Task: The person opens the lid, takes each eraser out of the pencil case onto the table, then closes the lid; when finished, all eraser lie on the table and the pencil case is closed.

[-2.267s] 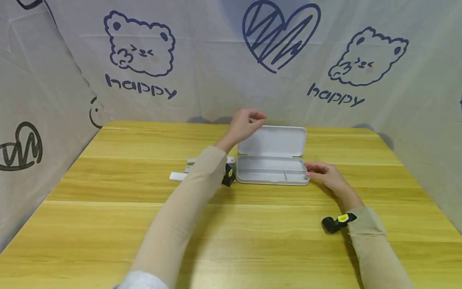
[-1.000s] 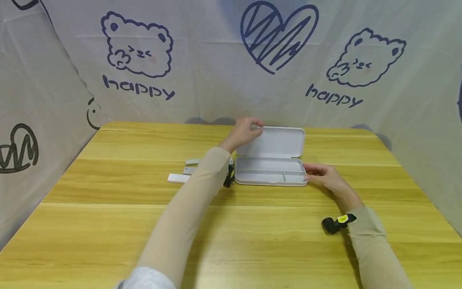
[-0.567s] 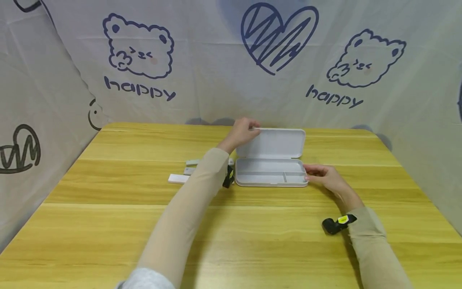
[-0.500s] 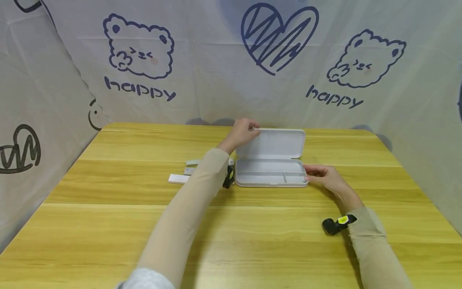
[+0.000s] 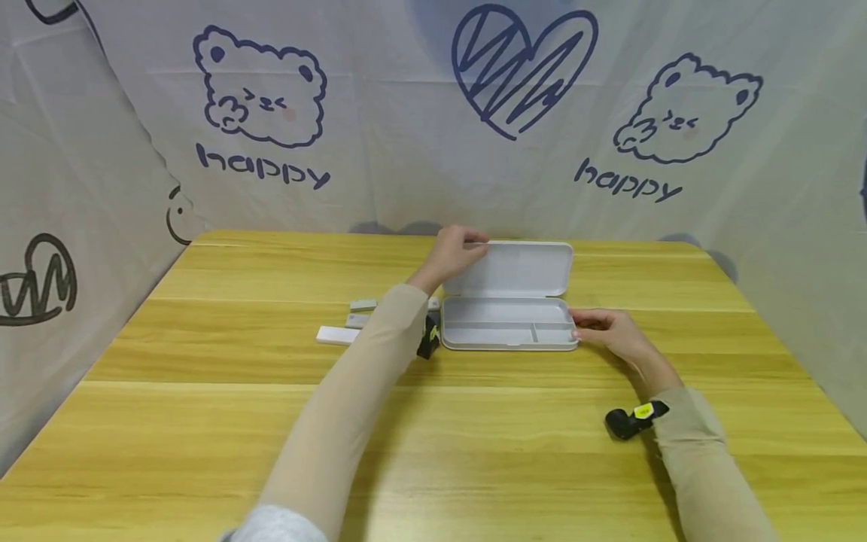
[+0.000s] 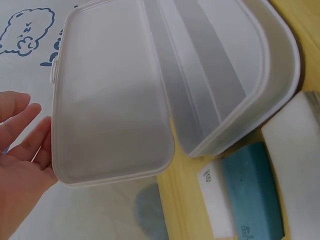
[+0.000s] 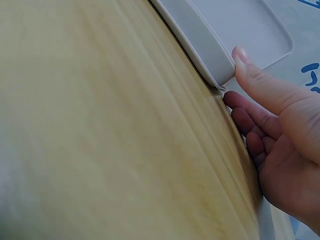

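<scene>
A white pencil case point(image 5: 486, 348) stands on the table with its hinged lid point(image 5: 524, 271) raised, showing bare divided compartments. Up at the lid's left upper corner is my left hand point(image 5: 455, 252). In the left wrist view, some of that hand's loosely bent fingers point(image 6: 35, 142) pass behind the lid's edge, while two others sit apart from it. At the case's right end, my right hand point(image 5: 619, 335) pinches the wall. The right wrist view has the thumb point(image 7: 255, 77) over the rim and fingertips point(image 7: 235, 102) outside, by the corner.
Left of the case lie several blocks, partly covered by my left sleeve in the head view: a white block point(image 5: 336, 335), a teal eraser point(image 6: 252, 187) marked 4B and a white eraser point(image 6: 216, 197). A printed cloth point(image 5: 400, 135) hangs behind the wooden table point(image 5: 515, 452).
My left hand has come down from above the lid to its upper left corner and has since stayed almost still. The right hand keeps its place on the case.
</scene>
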{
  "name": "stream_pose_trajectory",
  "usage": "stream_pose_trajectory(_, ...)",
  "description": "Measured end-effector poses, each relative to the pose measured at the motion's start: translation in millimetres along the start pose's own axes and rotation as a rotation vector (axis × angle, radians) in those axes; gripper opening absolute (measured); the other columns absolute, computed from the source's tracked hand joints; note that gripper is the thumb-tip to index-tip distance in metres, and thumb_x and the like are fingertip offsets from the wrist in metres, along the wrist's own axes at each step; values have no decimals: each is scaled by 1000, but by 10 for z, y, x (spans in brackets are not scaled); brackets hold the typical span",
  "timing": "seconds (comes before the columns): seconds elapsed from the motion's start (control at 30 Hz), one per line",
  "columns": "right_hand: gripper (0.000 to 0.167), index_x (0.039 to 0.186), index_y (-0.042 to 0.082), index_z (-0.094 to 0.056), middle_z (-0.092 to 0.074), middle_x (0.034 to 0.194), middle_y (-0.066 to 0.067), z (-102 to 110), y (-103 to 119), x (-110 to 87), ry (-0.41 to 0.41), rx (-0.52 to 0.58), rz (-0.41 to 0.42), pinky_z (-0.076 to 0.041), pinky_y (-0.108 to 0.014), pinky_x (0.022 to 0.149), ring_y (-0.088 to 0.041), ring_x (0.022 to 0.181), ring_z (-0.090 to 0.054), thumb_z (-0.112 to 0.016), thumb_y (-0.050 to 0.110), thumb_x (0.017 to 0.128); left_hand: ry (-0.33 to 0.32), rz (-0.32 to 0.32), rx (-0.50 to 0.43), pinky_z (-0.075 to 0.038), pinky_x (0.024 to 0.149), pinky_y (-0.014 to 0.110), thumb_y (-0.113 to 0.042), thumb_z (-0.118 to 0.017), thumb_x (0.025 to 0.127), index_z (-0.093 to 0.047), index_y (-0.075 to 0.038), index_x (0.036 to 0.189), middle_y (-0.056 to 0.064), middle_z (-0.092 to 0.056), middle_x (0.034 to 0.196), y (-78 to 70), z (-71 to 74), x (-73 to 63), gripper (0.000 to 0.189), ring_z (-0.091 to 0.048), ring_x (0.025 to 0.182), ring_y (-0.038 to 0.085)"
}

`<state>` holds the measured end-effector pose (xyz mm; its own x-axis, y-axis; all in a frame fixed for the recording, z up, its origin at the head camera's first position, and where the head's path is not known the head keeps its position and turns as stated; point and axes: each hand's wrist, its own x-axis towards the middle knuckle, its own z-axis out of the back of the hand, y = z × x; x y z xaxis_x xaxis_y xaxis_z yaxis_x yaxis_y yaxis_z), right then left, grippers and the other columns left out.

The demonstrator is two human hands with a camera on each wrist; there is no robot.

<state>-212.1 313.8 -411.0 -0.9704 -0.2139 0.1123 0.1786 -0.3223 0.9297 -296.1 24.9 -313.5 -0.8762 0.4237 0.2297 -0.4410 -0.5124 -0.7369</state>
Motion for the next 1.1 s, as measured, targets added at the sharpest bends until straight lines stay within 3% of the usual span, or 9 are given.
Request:
stream_pose_trajectory(0.43, 44, 112, -21, -47, -64, 92, 4, 0, 18, -3, -7, -28, 29, -46, -16, 67, -2, 80, -57, -66, -1, 78, 15, -62, -49, -46, 74, 21, -7, -59, 86, -66, 3, 99, 13, -65, 97, -3, 58, -91, 18, -59, 86, 20)
stream_pose_trajectory(0.87, 44, 114, -20, -46, -63, 94, 4, -7, 3, 5, 2, -1, 20, -46, -16, 68, -2, 82, -56, -64, -1, 79, 67, -56, -198, -45, 70, 21, -6, -60, 85, -67, 2, 96, 11, -65, 93, 94, 18, -245, 15, -58, 81, 17)
stream_pose_trajectory(1.0, 46, 115, -25, -40, -63, 94, 7, 5, -25, -5, 55, 87, 48, -47, -17, 69, -5, 84, -57, -62, -6, 80, 114, -59, -207, -46, 68, 22, -4, -59, 85, -68, 1, 95, 10, -65, 93, 109, 10, -303, 14, -58, 80, 16)
stream_pose_trajectory(1.1, 46, 116, -25, -40, -62, 96, 9, 30, -40, -16, 78, 73, 61, -46, -17, 70, -6, 85, -56, -61, -7, 79, 174, -78, -198, -47, 68, 22, -3, -59, 85, -68, 1, 95, 10, -65, 94, 96, 22, -329, 14, -58, 81, 17)
